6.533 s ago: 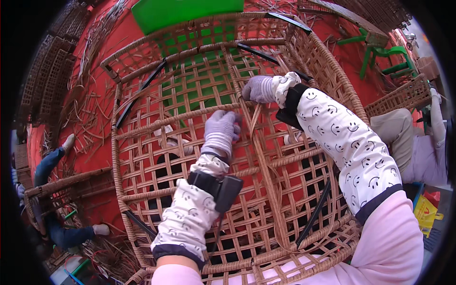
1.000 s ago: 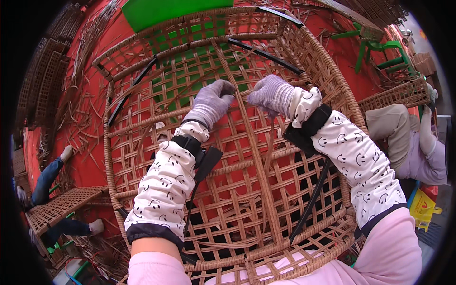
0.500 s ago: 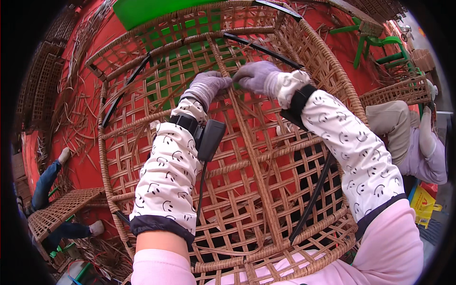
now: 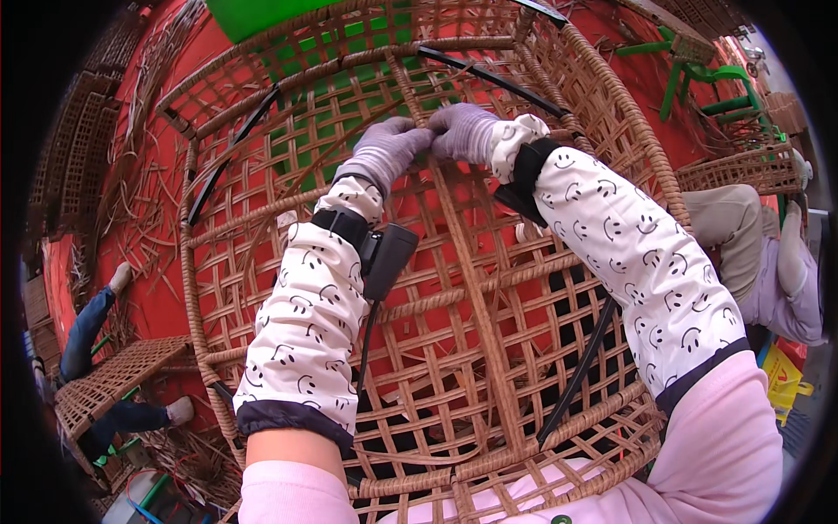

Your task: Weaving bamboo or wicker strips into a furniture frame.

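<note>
A large brown woven wicker frame point(image 4: 476, 288), with open lattice and a wrapped rim, lies before me. My left hand point(image 4: 388, 150), in a striped lavender glove, is closed at the frame's central rib. On the other side of that rib my right hand point(image 4: 464, 133), gloved alike, has its fingers curled in against it. The fingertips of both hands meet at the rib, and whatever thin strand may be pinched there is hidden. Black straps point(image 4: 234, 157) cross the lattice near its corners. A dark device point(image 4: 390, 260) is strapped to my left wrist.
Under the frame are a red floor point(image 4: 140, 210) strewn with wicker scraps and a green surface point(image 4: 253, 16). Stacked woven panels point(image 4: 74, 157) stand at left. Another person's legs point(image 4: 87, 327) show at left, and a seated person point(image 4: 733, 236) at right near green stools point(image 4: 711, 83).
My right hand has come down and left, from a blurred position above the rib to meet the left hand. My left hand has shifted slightly toward the rib.
</note>
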`<state>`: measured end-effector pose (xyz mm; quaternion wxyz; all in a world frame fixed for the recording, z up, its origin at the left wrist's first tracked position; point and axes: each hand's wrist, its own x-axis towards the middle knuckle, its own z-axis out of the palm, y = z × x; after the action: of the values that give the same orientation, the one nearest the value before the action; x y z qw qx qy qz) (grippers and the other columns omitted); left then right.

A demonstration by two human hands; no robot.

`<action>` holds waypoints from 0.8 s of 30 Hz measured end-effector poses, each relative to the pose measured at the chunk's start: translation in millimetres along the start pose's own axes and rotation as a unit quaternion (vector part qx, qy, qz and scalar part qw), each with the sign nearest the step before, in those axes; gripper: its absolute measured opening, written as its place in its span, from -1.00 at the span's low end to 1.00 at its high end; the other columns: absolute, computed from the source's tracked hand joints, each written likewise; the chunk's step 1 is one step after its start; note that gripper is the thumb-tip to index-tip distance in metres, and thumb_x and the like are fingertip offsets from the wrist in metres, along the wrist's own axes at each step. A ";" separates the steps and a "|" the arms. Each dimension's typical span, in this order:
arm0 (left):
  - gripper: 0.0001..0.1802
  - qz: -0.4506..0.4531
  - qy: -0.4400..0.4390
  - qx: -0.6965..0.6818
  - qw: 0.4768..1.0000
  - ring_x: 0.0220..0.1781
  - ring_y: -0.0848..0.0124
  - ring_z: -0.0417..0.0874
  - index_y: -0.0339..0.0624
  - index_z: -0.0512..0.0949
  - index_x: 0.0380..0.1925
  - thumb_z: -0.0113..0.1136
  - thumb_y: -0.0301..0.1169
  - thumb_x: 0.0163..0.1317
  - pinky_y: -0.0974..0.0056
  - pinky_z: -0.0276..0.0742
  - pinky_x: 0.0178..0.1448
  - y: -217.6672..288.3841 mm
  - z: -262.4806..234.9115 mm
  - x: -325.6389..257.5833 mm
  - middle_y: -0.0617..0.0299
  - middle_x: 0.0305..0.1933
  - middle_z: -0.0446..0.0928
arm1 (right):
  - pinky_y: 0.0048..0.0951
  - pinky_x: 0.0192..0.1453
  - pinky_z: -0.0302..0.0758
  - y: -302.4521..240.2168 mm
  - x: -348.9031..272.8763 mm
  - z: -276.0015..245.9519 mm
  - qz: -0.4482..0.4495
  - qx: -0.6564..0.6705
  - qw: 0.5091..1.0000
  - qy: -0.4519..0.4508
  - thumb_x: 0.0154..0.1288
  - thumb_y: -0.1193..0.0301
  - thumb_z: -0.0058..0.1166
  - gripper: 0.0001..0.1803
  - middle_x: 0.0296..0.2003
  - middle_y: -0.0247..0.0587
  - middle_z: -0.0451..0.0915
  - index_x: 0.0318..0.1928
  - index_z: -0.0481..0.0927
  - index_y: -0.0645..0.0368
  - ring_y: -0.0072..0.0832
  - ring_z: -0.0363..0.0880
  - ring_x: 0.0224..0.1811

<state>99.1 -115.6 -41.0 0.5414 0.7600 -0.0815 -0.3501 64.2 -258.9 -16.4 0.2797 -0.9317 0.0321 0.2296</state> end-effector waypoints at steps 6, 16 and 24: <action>-0.53 -0.002 -0.079 0.232 0.970 -0.51 0.38 0.52 -0.19 0.52 -0.42 -0.10 0.00 0.00 0.29 0.41 -0.39 13.1 -6.2 1.6 0.18 -0.45 0.52 | -0.31 -0.13 0.39 -8.1 -7.0 -7.5 -0.026 -0.100 0.994 0.042 -0.16 0.25 0.01 -0.63 -0.32 0.00 0.51 -0.29 0.51 0.17 -0.16 0.46 -0.19; -0.70 -0.034 -0.143 0.179 0.973 -0.68 0.54 0.33 -0.18 0.47 -0.48 0.20 -0.21 -0.17 0.41 0.27 -0.60 26.0 -5.9 -13.2 0.30 -0.63 0.41 | -0.29 -0.29 0.43 -30.4 -5.4 -19.6 -0.059 -0.341 0.938 -0.008 -0.10 0.23 0.08 -0.62 -0.43 -0.05 0.52 -0.29 0.40 0.19 -0.16 0.51 -0.32; -0.69 -0.035 -0.122 0.127 0.984 -0.62 0.50 0.42 -0.16 0.52 -0.54 0.25 -0.20 -0.26 0.38 0.36 -0.50 15.1 -10.1 -11.9 0.29 -0.62 0.45 | -0.48 -0.47 0.38 -20.5 -63.6 -74.3 -0.014 0.002 1.000 0.018 -0.20 0.65 -0.16 -0.75 -0.55 -0.27 0.45 -0.39 0.42 0.21 -0.50 0.42 -0.52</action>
<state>100.3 -108.0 -20.7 0.4145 0.7766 -0.1641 -0.4452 41.8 -285.9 77.1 0.2842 -0.9354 0.0250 0.2091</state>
